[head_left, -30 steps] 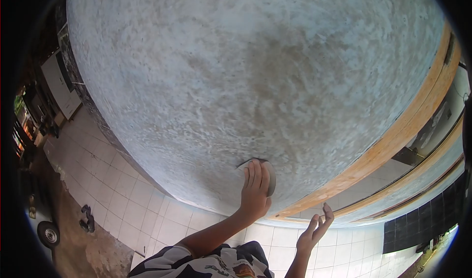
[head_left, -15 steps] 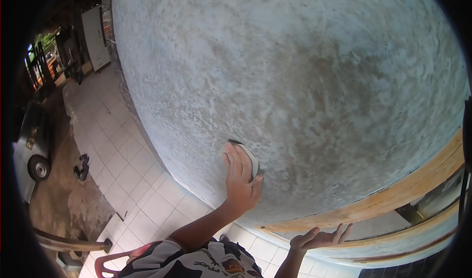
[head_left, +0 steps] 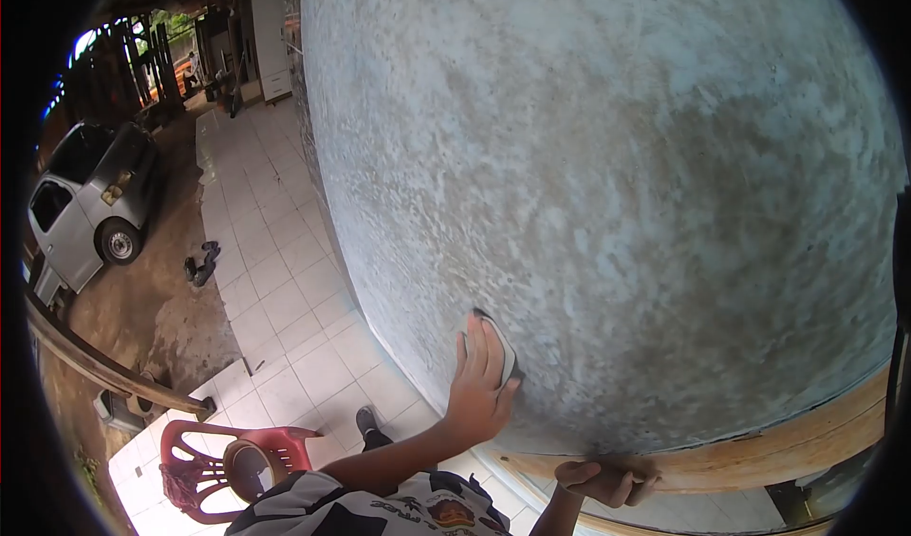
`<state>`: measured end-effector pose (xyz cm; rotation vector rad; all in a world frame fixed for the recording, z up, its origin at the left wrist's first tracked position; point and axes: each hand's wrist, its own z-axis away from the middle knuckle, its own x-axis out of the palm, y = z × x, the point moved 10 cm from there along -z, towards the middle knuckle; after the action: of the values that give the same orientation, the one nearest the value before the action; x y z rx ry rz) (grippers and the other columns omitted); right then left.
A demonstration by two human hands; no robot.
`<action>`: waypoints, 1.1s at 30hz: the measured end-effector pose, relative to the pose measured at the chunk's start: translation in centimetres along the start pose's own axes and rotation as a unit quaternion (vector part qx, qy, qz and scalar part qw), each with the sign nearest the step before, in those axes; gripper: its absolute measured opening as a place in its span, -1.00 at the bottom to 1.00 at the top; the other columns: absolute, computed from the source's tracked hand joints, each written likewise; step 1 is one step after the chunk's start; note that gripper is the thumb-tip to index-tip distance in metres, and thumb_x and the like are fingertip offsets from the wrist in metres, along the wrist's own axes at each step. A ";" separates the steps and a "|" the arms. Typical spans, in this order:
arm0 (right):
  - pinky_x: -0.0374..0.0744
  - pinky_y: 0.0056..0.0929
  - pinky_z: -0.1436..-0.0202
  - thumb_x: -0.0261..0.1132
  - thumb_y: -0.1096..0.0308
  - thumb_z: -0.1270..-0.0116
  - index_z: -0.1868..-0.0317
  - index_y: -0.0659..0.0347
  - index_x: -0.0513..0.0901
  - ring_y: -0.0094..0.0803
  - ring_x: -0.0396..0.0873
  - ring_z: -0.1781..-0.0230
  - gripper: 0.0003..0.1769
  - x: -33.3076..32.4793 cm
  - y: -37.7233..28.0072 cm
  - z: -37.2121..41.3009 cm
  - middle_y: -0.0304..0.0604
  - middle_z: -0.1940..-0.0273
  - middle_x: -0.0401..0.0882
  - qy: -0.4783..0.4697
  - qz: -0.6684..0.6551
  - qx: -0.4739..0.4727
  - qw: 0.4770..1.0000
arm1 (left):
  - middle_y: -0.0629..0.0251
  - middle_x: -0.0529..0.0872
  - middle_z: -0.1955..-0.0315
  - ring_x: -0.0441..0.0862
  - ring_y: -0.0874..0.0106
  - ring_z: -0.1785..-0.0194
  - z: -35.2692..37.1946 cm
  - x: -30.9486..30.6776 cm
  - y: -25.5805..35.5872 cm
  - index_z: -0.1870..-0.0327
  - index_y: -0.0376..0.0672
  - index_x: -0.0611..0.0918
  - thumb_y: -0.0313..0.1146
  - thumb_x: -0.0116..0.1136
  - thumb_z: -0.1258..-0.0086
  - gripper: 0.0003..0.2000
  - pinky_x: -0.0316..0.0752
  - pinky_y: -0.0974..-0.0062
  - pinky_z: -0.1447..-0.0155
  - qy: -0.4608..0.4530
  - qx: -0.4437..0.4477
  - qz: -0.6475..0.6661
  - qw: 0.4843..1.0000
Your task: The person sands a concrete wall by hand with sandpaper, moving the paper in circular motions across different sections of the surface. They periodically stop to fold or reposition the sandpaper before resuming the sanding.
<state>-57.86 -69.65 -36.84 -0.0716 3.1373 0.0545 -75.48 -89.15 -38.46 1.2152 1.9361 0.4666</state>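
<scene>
My left hand (head_left: 482, 389) lies flattened against the patchy grey-blue wall (head_left: 607, 204), low on its left part. Under its fingers is a sheet of sandpaper (head_left: 505, 348) with a pale back and a dark face, pressed to the wall; much of it is hidden by the hand. My right hand (head_left: 605, 484) is at the orange-brown wooden frame (head_left: 740, 468) below the wall, overlapping it in this view. Its fingers are loosely bent and apart from the thumb, with nothing seen in them.
A red plastic chair (head_left: 299, 451) holding a bucket (head_left: 254, 470) stands at the lower left on white tiles (head_left: 285, 299). Dark footwear (head_left: 201, 263) lies at the tile edge. Beyond are a silver vehicle (head_left: 90, 199), a wooden beam (head_left: 104, 370) and a white cabinet (head_left: 269, 43).
The view has swung, bringing the chair, bucket and more of the vehicle into sight. My left hand stays on the wall with the sandpaper. My right hand has come to the wooden frame, fingers more bent.
</scene>
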 end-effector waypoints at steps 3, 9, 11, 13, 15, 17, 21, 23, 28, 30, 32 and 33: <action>-0.03 0.31 -0.65 0.03 0.22 -0.47 -0.41 0.24 0.21 0.15 -0.02 -0.64 -0.43 -0.3 0.3 0.6 0.24 -0.54 0.05 0.008 0.025 0.025 0.999 | -0.62 -0.15 -0.58 -0.23 -0.44 -0.68 -1.7 -0.6 -0.8 -0.60 -0.63 -0.07 0.06 -0.33 -0.72 -0.18 -0.32 -0.36 -0.62 -0.022 -0.014 -0.020 0.999; -0.02 0.30 -0.64 0.03 0.22 -0.47 -0.39 0.23 0.23 0.16 -0.01 -0.63 -0.46 -0.7 0.1 1.0 0.26 -0.53 0.07 0.019 0.015 -0.015 1.000 | -0.58 -0.07 -0.58 -0.18 -0.38 -0.69 -1.9 -1.4 -0.3 -0.60 -0.61 -0.03 -0.01 -0.20 -0.69 -0.20 -0.41 -0.52 -0.56 -0.017 -0.018 -0.102 0.994; -0.03 0.29 -0.65 0.04 0.22 -0.45 -0.37 0.22 0.24 0.17 0.01 -0.61 -0.46 -0.6 0.2 1.0 0.27 -0.52 0.10 0.018 0.017 -0.015 1.000 | -0.56 -0.08 -0.59 -0.20 -0.37 -0.70 0.5 0.9 -0.8 -0.61 -0.60 -0.03 -0.02 -0.21 -0.69 -0.21 -0.49 -0.60 -0.50 -0.050 -0.045 -0.068 0.995; -0.03 0.30 -0.65 0.05 0.22 -0.45 -0.37 0.22 0.25 0.17 0.01 -0.61 -0.46 -0.4 0.1 1.1 0.27 -0.51 0.11 0.021 0.021 -0.005 1.000 | -0.57 -0.07 -0.59 -0.19 -0.37 -0.70 -1.8 -0.5 0.2 -0.61 -0.60 -0.02 0.00 -0.21 -0.69 -0.21 -0.48 -0.59 -0.50 -0.020 -0.040 -0.061 0.997; -0.04 0.30 -0.65 0.06 0.22 -0.44 -0.36 0.22 0.25 0.17 0.01 -0.61 -0.46 -0.6 0.0 1.1 0.28 -0.50 0.12 0.015 0.019 0.002 1.000 | -0.57 -0.07 -0.59 -0.19 -0.38 -0.69 -3.5 -2.1 0.5 -0.60 -0.60 -0.02 0.01 -0.22 -0.69 -0.20 -0.47 -0.59 -0.50 0.011 -0.046 -0.053 0.998; -0.04 0.30 -0.65 0.04 0.17 -0.36 -0.29 0.09 0.28 0.06 -0.07 -0.65 -0.49 -0.6 0.4 1.1 0.12 -0.46 0.16 0.000 0.040 0.022 0.999 | -0.57 -0.07 -0.59 -0.19 -0.39 -0.69 -4.6 -3.2 0.8 -0.60 -0.60 -0.02 0.00 -0.23 -0.69 -0.21 -0.49 -0.59 -0.50 0.021 -0.022 -0.086 0.996; -0.05 0.28 -0.66 0.04 0.18 -0.35 -0.28 0.09 0.28 0.05 -0.07 -0.65 -0.50 -0.3 0.5 0.7 0.11 -0.46 0.17 0.007 0.013 0.023 1.000 | -0.55 -0.10 -0.60 -0.22 -0.37 -0.70 -0.6 0.1 0.3 -0.61 -0.59 -0.05 0.02 -0.29 -0.71 -0.21 -0.52 -0.55 -0.52 -0.055 -0.057 -0.058 0.995; -0.09 0.32 -0.66 0.04 0.25 -0.44 -0.35 0.20 0.24 0.15 -0.02 -0.63 -0.49 -0.4 0.3 0.8 0.26 -0.50 0.13 0.010 0.004 0.013 1.000 | -0.55 -0.10 -0.60 -0.22 -0.38 -0.70 -3.5 -1.6 1.1 -0.61 -0.60 -0.03 0.02 -0.30 -0.71 -0.21 -0.49 -0.55 -0.52 -0.013 -0.048 -0.063 0.997; -0.10 0.32 -0.67 0.02 0.26 -0.44 -0.33 0.19 0.24 0.12 -0.03 -0.64 -0.51 -0.4 0.1 0.4 0.23 -0.51 0.11 -0.006 0.022 0.005 1.000 | -0.55 -0.12 -0.60 -0.23 -0.38 -0.70 -4.2 -3.0 1.6 -0.60 -0.60 0.00 0.02 -0.30 -0.70 -0.22 -0.45 -0.55 -0.53 0.035 -0.037 -0.076 0.996; -0.10 0.32 -0.67 0.02 0.26 -0.44 -0.32 0.19 0.24 0.11 -0.03 -0.64 -0.51 0.0 0.1 0.8 0.23 -0.51 0.11 -0.002 0.027 0.008 1.000 | -0.53 -0.14 -0.61 -0.25 -0.36 -0.70 -2.1 -1.1 1.8 -0.61 -0.59 -0.04 0.01 -0.35 -0.72 -0.23 -0.49 -0.51 -0.54 -0.025 -0.064 -0.046 0.997; -0.06 0.22 -0.68 0.03 0.19 -0.34 -0.27 0.10 0.28 0.05 -0.03 -0.64 -0.50 -0.5 0.6 1.1 0.14 -0.48 0.18 0.028 0.038 0.025 0.999 | -0.52 -0.15 -0.62 -0.26 -0.36 -0.70 -3.0 -1.6 1.1 -0.62 -0.58 -0.06 0.02 -0.39 -0.73 -0.23 -0.48 -0.46 -0.57 -0.045 -0.072 -0.087 0.993; -0.06 0.22 -0.68 0.03 0.19 -0.34 -0.27 0.10 0.28 0.05 -0.03 -0.64 -0.50 -0.5 0.6 1.0 0.14 -0.48 0.18 0.022 0.038 0.025 0.999 | -0.53 -0.15 -0.61 -0.26 -0.37 -0.70 -4.5 -3.1 0.1 -0.62 -0.58 -0.06 0.03 -0.39 -0.73 -0.23 -0.46 -0.44 -0.58 -0.003 -0.098 -0.074 0.992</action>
<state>-57.35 -69.03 -37.81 0.0478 3.1827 -0.0254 -78.20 -91.41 -34.25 0.9394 1.9095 0.5599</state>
